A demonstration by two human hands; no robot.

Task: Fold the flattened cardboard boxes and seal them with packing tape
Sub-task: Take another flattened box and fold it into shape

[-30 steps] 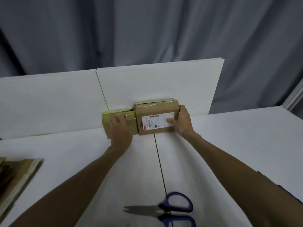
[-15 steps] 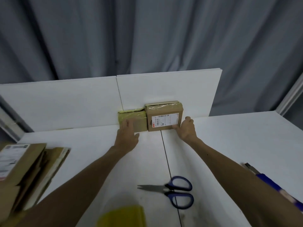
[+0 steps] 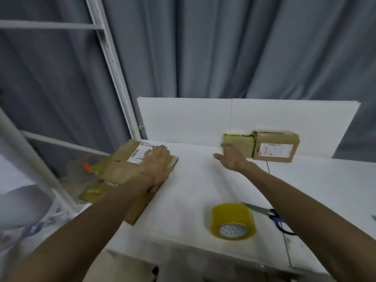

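Now L hand (image 3: 156, 161) lies flat on flattened boxes (image 3: 120, 169); R hand (image 3: 232, 159) hovers wide, empty, near 2 sealed boxes (image 3: 274, 148).

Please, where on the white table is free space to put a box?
Bare tabletop lies between the flattened brown cardboard stack under the left hand and the yellow tape roll. More lies past the blue-handled scissors, toward the right edge. Crowded: the back panel, where the yellow-taped box and labelled brown box stand.
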